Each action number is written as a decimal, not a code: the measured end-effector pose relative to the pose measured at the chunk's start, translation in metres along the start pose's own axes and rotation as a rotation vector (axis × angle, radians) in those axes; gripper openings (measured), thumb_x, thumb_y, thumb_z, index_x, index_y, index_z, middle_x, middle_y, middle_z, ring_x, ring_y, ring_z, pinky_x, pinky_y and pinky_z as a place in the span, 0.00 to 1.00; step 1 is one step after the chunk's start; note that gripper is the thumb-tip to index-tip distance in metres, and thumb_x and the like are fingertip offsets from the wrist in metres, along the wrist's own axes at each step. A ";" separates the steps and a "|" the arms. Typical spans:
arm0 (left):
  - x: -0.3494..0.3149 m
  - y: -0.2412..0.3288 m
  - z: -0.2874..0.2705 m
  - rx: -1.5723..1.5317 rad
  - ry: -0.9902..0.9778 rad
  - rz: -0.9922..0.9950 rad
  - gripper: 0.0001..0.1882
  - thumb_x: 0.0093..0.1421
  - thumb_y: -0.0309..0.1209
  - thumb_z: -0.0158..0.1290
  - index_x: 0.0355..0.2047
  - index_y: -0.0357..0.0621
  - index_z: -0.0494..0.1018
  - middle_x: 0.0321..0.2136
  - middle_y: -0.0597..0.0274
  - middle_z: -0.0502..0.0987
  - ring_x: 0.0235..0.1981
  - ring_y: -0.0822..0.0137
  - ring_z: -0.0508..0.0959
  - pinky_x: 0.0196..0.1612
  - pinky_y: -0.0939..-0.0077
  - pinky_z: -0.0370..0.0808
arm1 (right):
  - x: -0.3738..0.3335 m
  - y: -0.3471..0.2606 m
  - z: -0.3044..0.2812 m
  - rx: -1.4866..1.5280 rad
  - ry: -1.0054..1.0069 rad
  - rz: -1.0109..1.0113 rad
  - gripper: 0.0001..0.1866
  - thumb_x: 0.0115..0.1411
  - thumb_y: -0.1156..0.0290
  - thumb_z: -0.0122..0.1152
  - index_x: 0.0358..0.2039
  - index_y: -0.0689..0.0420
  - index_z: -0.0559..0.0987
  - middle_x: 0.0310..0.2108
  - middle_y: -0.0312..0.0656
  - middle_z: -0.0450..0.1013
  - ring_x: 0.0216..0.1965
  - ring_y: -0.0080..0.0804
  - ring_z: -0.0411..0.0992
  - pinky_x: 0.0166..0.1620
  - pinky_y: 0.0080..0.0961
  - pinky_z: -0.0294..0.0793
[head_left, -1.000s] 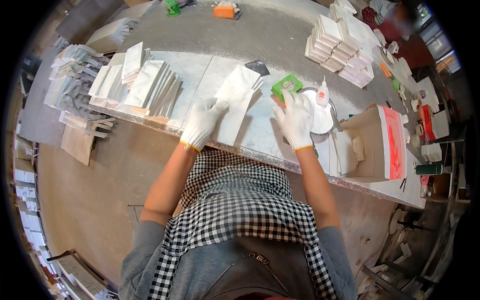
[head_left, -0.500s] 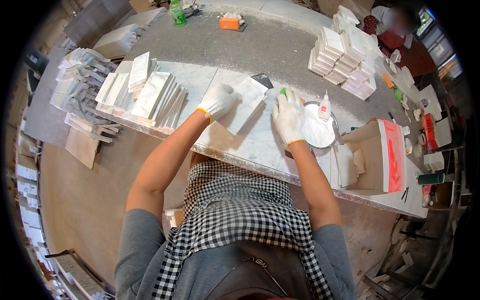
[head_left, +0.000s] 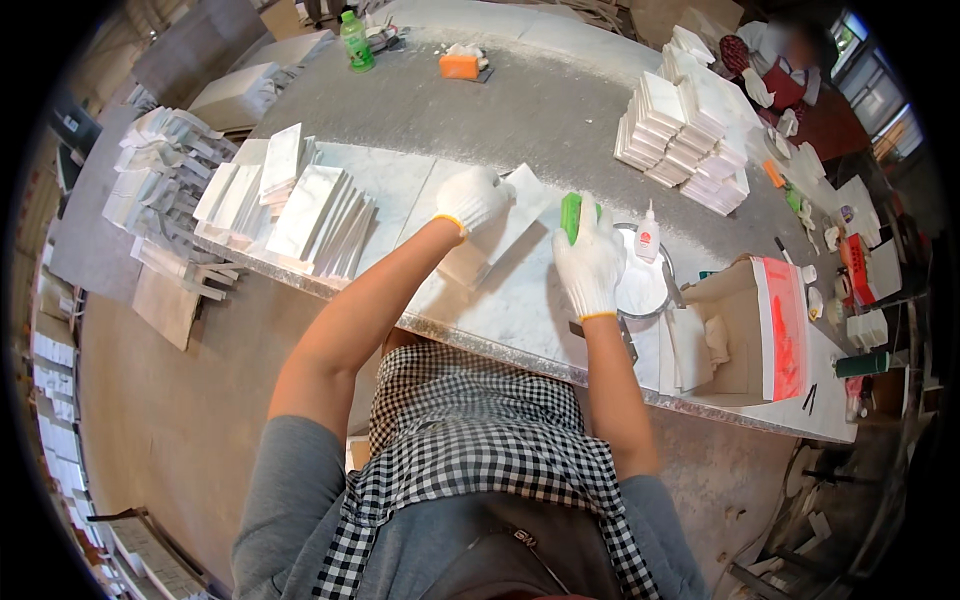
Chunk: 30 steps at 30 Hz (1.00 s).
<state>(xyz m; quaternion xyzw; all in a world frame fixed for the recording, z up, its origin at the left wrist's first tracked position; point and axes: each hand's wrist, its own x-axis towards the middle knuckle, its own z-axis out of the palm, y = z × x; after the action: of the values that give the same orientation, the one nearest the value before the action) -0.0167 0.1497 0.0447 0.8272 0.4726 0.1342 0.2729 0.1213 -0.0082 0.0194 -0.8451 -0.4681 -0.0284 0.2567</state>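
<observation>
Both gloves are white with yellow cuffs, on the left hand (head_left: 472, 198) and the right hand (head_left: 590, 265). The sponge (head_left: 571, 215) is bright green. The tile (head_left: 500, 225) is white with soft grey streaks. The apron (head_left: 480, 470) has black and white checks. The bottle (head_left: 354, 40) is green. The box (head_left: 780, 325) has a red side.

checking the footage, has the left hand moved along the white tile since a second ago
Yes: the left hand has slid up the white tile to its far end, away from the table's near edge.

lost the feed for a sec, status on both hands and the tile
Left hand gloved, pressing flat on the white tile. Right hand gripping a green block at the tile's edge. Glue bottle and round dish close right, not blocking.
</observation>
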 end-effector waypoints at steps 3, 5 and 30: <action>0.005 0.006 0.003 0.189 -0.031 0.058 0.20 0.60 0.46 0.55 0.42 0.45 0.82 0.38 0.45 0.83 0.38 0.46 0.82 0.45 0.58 0.77 | -0.019 0.001 -0.006 0.308 0.035 0.018 0.39 0.60 0.58 0.63 0.69 0.55 0.63 0.63 0.59 0.65 0.58 0.56 0.70 0.60 0.47 0.68; 0.004 -0.001 0.006 0.258 -0.012 0.138 0.22 0.62 0.46 0.52 0.51 0.47 0.78 0.46 0.44 0.81 0.44 0.44 0.81 0.50 0.57 0.76 | -0.039 -0.004 0.001 0.582 0.003 0.104 0.40 0.62 0.59 0.62 0.70 0.60 0.60 0.66 0.60 0.62 0.63 0.55 0.66 0.65 0.44 0.64; 0.005 -0.011 0.023 0.134 -0.095 0.488 0.29 0.69 0.45 0.47 0.66 0.46 0.63 0.68 0.41 0.61 0.66 0.38 0.65 0.66 0.53 0.65 | -0.061 -0.035 0.051 1.061 -0.099 0.262 0.43 0.69 0.57 0.55 0.75 0.62 0.48 0.70 0.61 0.56 0.70 0.54 0.58 0.69 0.39 0.57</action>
<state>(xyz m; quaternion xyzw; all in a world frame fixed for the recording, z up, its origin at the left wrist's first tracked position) -0.0109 0.1506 0.0195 0.9383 0.2536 0.1252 0.1988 0.0492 -0.0171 -0.0279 -0.6514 -0.3204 0.2836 0.6266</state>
